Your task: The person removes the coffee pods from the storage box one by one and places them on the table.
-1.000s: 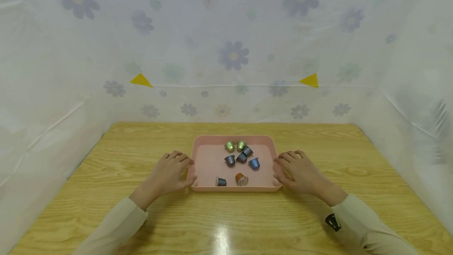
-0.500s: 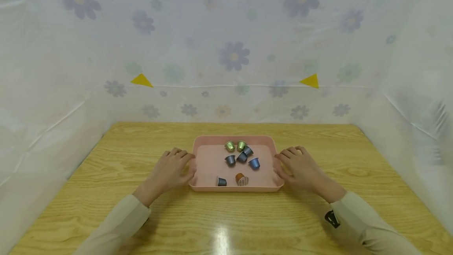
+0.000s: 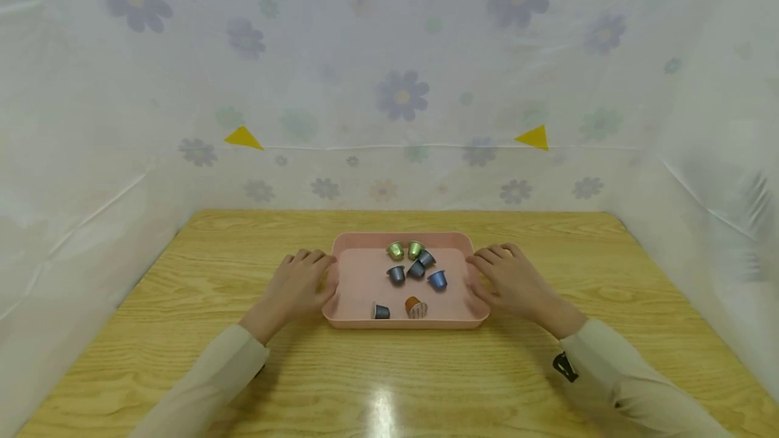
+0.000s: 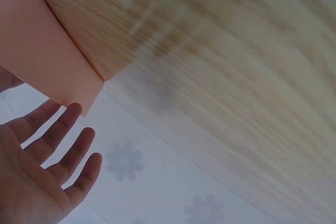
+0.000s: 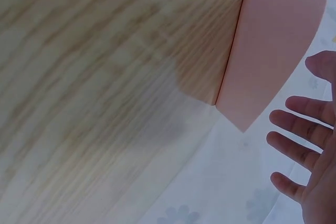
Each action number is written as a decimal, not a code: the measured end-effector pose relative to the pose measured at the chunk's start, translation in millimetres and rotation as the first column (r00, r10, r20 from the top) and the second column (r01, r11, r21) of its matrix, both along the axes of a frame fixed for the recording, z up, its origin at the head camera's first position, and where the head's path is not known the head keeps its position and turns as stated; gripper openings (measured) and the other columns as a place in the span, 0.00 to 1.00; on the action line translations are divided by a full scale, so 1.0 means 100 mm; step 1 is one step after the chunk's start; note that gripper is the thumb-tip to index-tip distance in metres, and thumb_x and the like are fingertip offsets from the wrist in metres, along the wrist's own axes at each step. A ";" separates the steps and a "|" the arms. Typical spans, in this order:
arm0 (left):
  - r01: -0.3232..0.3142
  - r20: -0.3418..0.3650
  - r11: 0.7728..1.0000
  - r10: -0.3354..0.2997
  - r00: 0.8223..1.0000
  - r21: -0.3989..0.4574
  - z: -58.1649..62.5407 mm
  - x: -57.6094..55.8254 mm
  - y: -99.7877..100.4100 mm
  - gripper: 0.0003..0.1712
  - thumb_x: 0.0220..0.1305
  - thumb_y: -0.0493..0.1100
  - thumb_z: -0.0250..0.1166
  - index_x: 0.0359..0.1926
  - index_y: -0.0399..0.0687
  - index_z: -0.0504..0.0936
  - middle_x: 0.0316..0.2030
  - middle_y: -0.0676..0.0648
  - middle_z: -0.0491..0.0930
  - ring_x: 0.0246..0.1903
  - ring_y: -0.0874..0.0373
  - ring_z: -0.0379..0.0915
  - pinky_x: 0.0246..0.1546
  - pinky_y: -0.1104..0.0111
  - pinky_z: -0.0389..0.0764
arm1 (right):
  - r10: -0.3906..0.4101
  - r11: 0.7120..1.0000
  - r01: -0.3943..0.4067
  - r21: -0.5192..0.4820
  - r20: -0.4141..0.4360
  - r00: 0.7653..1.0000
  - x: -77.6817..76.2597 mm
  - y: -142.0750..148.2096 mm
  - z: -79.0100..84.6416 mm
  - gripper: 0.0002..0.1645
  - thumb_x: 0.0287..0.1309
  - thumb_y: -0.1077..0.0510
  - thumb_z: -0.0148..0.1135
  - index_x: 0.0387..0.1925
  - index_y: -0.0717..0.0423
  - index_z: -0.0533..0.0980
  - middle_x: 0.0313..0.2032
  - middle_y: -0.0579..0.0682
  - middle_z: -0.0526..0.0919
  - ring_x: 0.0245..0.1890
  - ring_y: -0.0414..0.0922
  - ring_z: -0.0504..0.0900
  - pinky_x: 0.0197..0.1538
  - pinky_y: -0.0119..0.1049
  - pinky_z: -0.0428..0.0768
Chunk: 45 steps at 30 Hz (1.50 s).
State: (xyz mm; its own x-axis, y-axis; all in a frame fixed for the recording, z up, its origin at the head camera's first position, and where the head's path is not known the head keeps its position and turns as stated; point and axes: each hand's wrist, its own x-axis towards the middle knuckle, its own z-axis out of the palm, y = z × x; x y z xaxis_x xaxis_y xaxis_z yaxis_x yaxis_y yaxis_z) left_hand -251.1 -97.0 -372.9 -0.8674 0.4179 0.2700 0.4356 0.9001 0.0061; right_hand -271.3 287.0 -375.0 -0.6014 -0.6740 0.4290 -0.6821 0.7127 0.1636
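A shallow pink tray [image 3: 365, 276] lies on the wooden table with several coffee capsules in it. Two green capsules, one of them this green capsule [image 3: 395, 251], are at its far side. Dark grey capsules, such as this grey capsule [image 3: 397, 276], and a blue capsule [image 3: 437, 281] lie mid-tray. An orange capsule [image 3: 414, 307] and a dark capsule [image 3: 381, 312] are by the near wall. My left hand [image 3: 296, 288] is at the tray's left end, fingers loosely bent over the rim. At the right end, my right hand [image 3: 512, 282] has its fingers spread; the right wrist view shows them apart from the wall.
Wooden table top [image 3: 389, 370] surrounds the tray. A pale flowered sheet [image 3: 402, 174] hangs behind it, with two yellow triangles, including the left triangle [image 3: 244, 138]. Translucent sheeting [image 3: 79, 235] stands along both sides. Something black [image 3: 565, 366] shows under the right sleeve.
Both hands have slid a little away from me along the tray's ends and slightly inward. The tray and capsules have stayed where they were.
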 end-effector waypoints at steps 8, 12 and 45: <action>-0.012 0.030 1.000 0.012 0.999 0.003 -0.03 -0.07 0.04 0.23 0.58 0.53 0.58 0.52 0.48 0.77 0.48 0.47 0.77 0.48 0.47 0.72 0.46 0.51 0.73 | 0.004 0.997 -0.006 0.074 0.022 1.000 -0.06 -0.11 -0.01 0.23 0.53 0.47 0.58 0.49 0.54 0.75 0.44 0.50 0.79 0.47 0.49 0.76 0.51 0.50 0.70; -0.020 0.043 1.000 0.020 0.999 -0.011 -0.03 -0.08 0.05 0.23 0.58 0.53 0.57 0.52 0.48 0.76 0.49 0.47 0.76 0.49 0.47 0.71 0.47 0.51 0.73 | 0.017 0.997 -0.019 0.073 0.020 1.000 -0.08 -0.17 -0.03 0.21 0.53 0.48 0.59 0.48 0.53 0.76 0.44 0.49 0.79 0.46 0.49 0.76 0.49 0.49 0.71; -0.039 0.023 0.998 0.040 0.999 -0.054 -0.07 -0.09 0.07 0.22 0.58 0.50 0.56 0.51 0.46 0.77 0.49 0.47 0.76 0.49 0.47 0.71 0.48 0.52 0.72 | -0.036 0.994 0.017 0.105 0.176 0.984 -0.14 -0.46 -0.15 0.23 0.56 0.42 0.56 0.47 0.52 0.75 0.40 0.47 0.79 0.43 0.47 0.76 0.50 0.48 0.71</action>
